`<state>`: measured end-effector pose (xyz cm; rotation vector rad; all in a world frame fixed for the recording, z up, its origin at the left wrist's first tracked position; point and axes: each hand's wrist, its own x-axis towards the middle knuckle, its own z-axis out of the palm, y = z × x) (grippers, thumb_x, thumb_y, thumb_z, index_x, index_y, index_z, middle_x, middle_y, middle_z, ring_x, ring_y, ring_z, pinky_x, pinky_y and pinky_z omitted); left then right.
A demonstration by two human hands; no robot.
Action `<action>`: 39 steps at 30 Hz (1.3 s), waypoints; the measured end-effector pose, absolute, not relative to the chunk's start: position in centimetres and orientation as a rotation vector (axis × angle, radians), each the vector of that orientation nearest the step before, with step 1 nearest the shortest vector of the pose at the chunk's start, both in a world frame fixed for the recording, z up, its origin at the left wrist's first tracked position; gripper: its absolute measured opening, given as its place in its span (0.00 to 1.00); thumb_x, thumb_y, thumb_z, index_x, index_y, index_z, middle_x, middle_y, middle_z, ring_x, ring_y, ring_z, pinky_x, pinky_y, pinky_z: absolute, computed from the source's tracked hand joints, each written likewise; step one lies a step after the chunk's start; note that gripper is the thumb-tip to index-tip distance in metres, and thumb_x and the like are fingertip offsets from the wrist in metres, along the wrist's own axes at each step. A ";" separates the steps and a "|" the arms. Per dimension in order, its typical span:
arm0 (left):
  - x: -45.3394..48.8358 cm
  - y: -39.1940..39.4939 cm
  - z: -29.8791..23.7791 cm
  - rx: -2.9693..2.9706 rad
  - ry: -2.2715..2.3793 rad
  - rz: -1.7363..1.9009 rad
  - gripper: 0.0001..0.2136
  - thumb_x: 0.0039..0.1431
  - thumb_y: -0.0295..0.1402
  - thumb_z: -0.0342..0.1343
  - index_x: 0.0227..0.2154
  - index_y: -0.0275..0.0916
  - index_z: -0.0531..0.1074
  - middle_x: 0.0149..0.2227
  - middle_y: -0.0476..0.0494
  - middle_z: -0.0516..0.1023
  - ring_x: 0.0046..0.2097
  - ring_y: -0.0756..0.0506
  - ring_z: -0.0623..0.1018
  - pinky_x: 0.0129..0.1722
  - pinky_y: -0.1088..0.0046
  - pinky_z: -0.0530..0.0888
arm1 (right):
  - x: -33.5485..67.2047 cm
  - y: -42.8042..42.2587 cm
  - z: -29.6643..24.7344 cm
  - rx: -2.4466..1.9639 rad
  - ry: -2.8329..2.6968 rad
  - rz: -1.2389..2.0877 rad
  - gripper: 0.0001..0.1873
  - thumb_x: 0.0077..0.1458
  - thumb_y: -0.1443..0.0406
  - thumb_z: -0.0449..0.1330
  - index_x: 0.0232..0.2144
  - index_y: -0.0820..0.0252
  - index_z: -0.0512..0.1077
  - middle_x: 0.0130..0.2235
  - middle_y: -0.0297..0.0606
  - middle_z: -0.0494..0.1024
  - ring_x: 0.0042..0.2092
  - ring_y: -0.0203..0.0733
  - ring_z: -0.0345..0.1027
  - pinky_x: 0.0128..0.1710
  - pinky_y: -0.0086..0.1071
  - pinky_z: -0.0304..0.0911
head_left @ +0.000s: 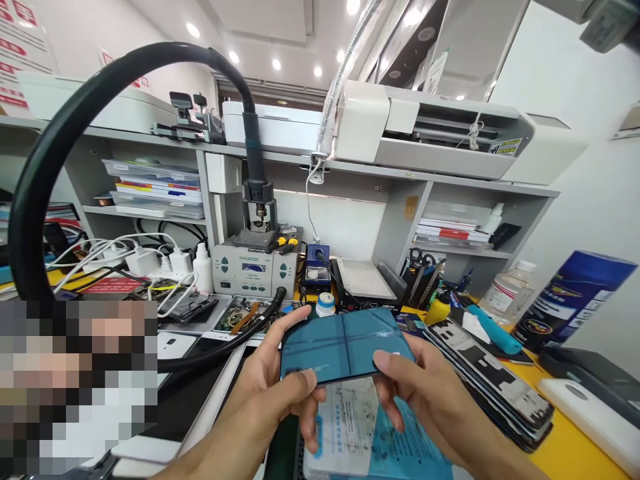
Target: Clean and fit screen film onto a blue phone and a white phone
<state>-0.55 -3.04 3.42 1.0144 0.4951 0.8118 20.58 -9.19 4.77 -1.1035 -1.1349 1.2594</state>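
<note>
A dark blue, glossy smartphone [345,343] is held sideways between both hands, its reflective face turned up toward me. My left hand [280,387] grips its left end, with the thumb on the lower edge. At the opposite end my right hand [415,373] closes round it, its thumb lying on the face near the lower right. Below the phone lies a worn blue and white printed mat or packet [360,433]; the hands hide part of it. Just behind the phone stands a small white jar with a blue label [325,305].
A hot-air rework station [253,270] stands behind, its thick black hose [30,173] arching over the left side. Stacked phone frames [493,380], a clear bottle [510,293] and a blue spray can [575,300] are at right. White chargers and cables [145,260] crowd the left. The lower left is pixelated.
</note>
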 end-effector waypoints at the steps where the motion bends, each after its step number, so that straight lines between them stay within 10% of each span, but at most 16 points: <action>1: -0.6 -3.1 3.2 1.036 0.481 0.826 0.41 0.63 0.31 0.61 0.72 0.47 0.43 0.27 0.48 0.77 0.22 0.49 0.73 0.25 0.71 0.77 | 20.4 -9.2 4.8 -1.120 -1.144 1.233 0.20 0.61 0.53 0.67 0.28 0.60 0.69 0.22 0.29 0.75 0.20 0.31 0.65 0.22 0.26 0.63; 15: 0.0 -4.0 2.0 1.252 0.568 1.032 0.38 0.61 0.41 0.65 0.68 0.43 0.53 0.29 0.49 0.77 0.22 0.49 0.73 0.27 0.73 0.74 | 17.8 -9.2 3.8 -1.457 -1.127 0.762 0.25 0.54 0.43 0.66 0.34 0.54 0.66 0.20 0.27 0.68 0.20 0.37 0.63 0.21 0.32 0.63; 23: 0.5 -5.1 1.7 1.329 0.729 1.009 0.34 0.63 0.42 0.63 0.67 0.43 0.55 0.26 0.50 0.74 0.24 0.48 0.73 0.27 0.74 0.74 | 17.4 -8.6 2.7 -1.533 -1.100 0.699 0.35 0.44 0.51 0.75 0.47 0.52 0.61 0.35 0.35 0.76 0.35 0.48 0.73 0.33 0.37 0.70; 39: 0.5 -4.1 1.2 1.325 0.656 0.959 0.36 0.63 0.46 0.64 0.66 0.44 0.51 0.31 0.47 0.78 0.16 0.54 0.70 0.19 0.77 0.70 | 19.3 -9.6 4.6 -1.487 -1.312 0.805 0.20 0.62 0.49 0.63 0.44 0.54 0.63 0.28 0.31 0.76 0.29 0.40 0.72 0.28 0.31 0.67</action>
